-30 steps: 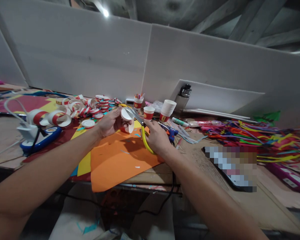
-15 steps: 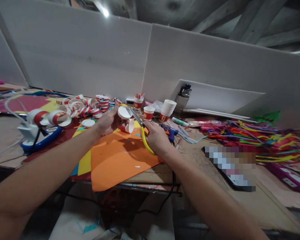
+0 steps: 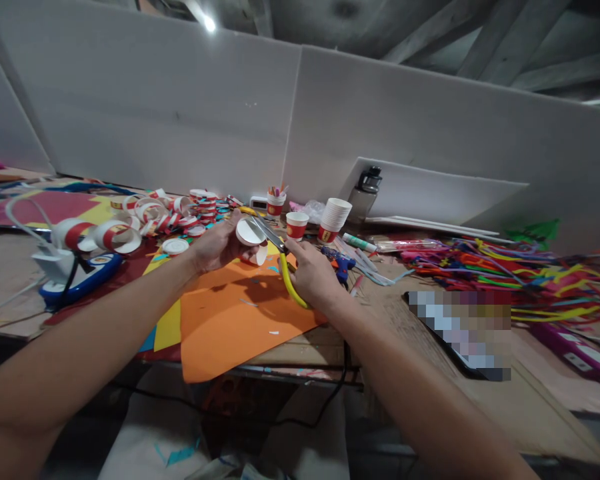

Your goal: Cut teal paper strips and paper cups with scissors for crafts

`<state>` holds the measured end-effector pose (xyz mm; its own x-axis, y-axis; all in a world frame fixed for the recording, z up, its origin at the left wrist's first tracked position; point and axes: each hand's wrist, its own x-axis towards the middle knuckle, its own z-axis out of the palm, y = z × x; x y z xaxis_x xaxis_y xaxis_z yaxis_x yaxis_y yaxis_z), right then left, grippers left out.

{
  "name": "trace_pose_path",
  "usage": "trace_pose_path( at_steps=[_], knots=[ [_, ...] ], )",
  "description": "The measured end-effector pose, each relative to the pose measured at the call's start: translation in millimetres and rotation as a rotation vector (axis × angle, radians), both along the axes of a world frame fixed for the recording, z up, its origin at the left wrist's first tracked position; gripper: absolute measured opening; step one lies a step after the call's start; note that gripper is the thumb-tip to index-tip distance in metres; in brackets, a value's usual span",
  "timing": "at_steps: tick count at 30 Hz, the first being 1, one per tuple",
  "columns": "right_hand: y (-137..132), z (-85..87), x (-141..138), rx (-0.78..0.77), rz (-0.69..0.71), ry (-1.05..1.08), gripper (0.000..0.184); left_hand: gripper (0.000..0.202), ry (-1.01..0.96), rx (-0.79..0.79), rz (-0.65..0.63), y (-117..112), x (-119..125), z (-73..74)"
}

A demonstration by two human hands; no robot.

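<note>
My left hand grips a white paper cup with its round bottom turned toward me; a cut strip of the cup hangs below it. My right hand is closed round the yellow handles of a pair of scissors, whose blades reach up into the cup's side. Both hands are held above an orange sheet that lies on the wooden table.
Cut red-and-white cup rings pile at the back left. A cup stack, a single cup, a dark bottle, a blue glue gun and coloured strips lie to the right. A white charger with a cable is at left.
My left hand has turned the cup and lifted it slightly, while the scissor blades have worked further along its side. The right hand has barely shifted.
</note>
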<state>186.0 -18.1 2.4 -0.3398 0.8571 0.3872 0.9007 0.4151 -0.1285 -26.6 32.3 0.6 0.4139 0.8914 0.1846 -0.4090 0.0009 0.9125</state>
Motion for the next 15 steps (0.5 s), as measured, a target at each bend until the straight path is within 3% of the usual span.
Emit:
trace_pose_path(
  at_steps=[10, 15],
  knots=[
    [0.4, -3.5, -0.6, 0.02, 0.013, 0.02, 0.035, 0.057, 0.003, -0.065, 0.014, -0.9, -2.0, 5.3],
    [9.5, -7.8, 2.9, 0.012, 0.102, 0.257, 0.026, 0.049, 0.026, -0.006, -0.009, 0.7, -2.4, 1.3]
  ],
)
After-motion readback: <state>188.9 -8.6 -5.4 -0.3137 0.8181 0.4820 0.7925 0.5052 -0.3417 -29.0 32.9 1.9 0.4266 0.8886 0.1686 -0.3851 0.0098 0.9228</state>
